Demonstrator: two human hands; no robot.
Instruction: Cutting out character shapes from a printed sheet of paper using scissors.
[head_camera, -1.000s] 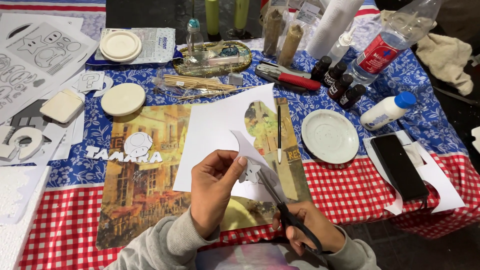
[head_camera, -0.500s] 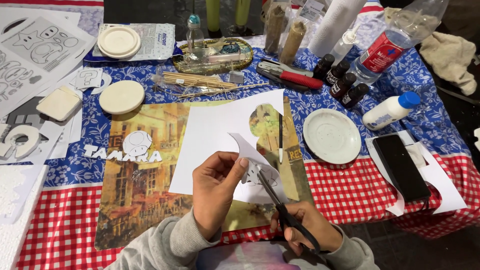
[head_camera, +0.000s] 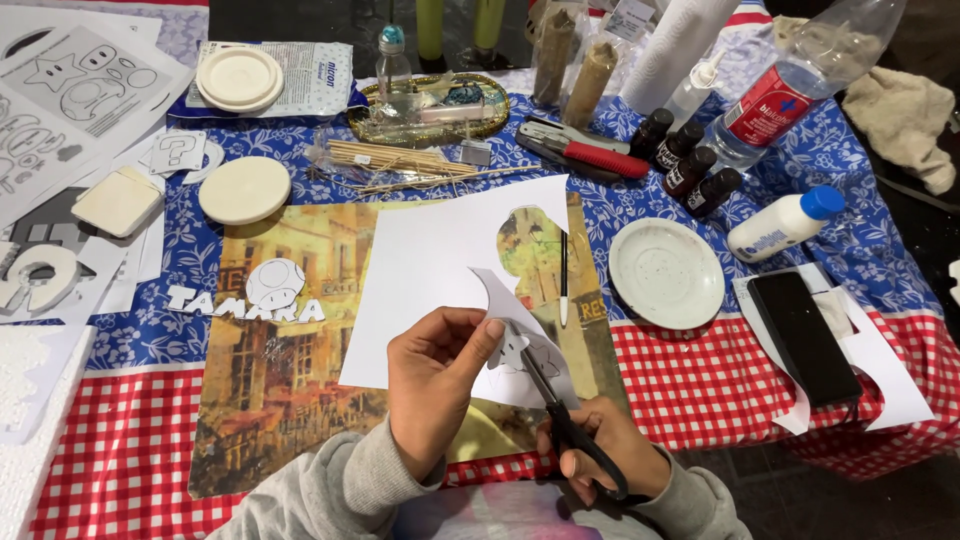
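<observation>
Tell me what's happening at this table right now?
A person is cutting paper with their two hands. The left hand pinches a small white paper piece, while the right hand works black-handled scissors with the blades in that piece. Beneath lies a larger white sheet with a shape already cut out of it, resting on a picture mat. A white plate, small dark bottles and a glue bottle stand to the right.
</observation>
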